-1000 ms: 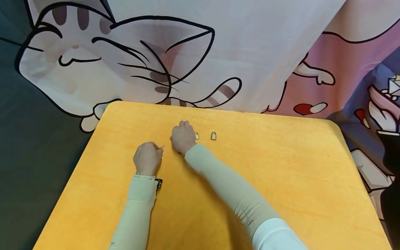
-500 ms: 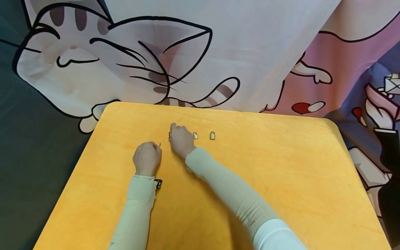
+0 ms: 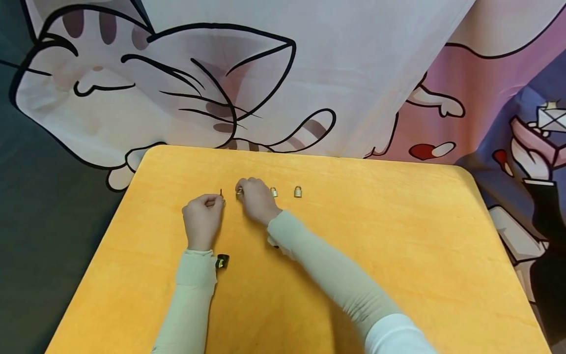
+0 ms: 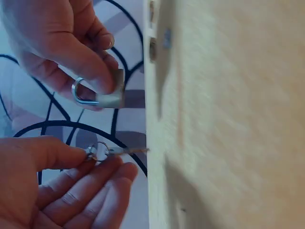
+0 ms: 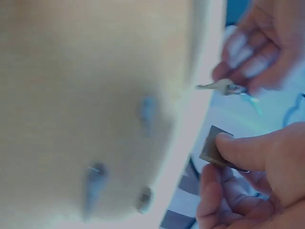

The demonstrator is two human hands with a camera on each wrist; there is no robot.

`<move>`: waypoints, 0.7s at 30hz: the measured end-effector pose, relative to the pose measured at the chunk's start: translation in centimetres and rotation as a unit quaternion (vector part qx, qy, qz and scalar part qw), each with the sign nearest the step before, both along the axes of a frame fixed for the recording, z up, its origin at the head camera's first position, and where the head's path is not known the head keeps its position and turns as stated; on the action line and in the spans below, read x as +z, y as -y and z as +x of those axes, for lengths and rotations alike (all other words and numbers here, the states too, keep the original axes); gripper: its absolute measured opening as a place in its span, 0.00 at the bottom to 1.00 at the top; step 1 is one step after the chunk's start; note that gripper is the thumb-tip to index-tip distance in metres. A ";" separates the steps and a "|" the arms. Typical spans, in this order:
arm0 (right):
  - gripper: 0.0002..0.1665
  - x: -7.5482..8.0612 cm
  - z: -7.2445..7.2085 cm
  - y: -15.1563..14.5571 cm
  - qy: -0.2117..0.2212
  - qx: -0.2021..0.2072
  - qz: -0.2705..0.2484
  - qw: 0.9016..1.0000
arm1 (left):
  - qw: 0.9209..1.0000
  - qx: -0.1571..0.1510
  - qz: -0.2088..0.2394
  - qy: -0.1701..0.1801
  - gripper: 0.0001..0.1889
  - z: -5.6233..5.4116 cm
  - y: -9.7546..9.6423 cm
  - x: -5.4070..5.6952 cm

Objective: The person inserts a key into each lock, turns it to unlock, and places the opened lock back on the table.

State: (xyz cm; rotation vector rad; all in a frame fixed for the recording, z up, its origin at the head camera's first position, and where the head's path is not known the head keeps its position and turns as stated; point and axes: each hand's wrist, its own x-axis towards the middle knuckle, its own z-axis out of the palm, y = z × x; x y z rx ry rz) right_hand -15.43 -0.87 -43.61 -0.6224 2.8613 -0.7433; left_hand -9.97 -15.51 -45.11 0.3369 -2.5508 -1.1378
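My left hand [image 3: 202,219] pinches a small ring of keys [image 4: 115,150] between thumb and fingers, above the yellow table. One key's blade sticks out from the ring, away from the palm. Close on its right, my right hand [image 3: 258,199] holds a small brass padlock [image 4: 114,95] by its body, thumb on one face. The padlock's shackle shows in the left wrist view and looks closed. Key and padlock are apart, with a short gap between them. In the right wrist view the padlock body [image 5: 213,148] lies below the key [image 5: 222,86].
Two more padlocks, one [image 3: 274,192] beside my right hand and another [image 3: 298,191] farther right, are on the yellow table [image 3: 376,236]. Several blurred small things lie on it in the right wrist view. A curtain [image 3: 353,73] with cartoon prints hangs behind the far edge.
My left hand has turned and moved slightly forward, bringing the keys into clearer view. My right hand has rotated, so the padlock at its fingertips now shows. The two other padlocks stay in place.
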 end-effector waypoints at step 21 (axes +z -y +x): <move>0.10 2.2 2.4 -10.9 0.099 -0.149 -0.291 0.940 | 0.988 -0.110 0.097 0.042 0.04 0.4 -4.0 3.0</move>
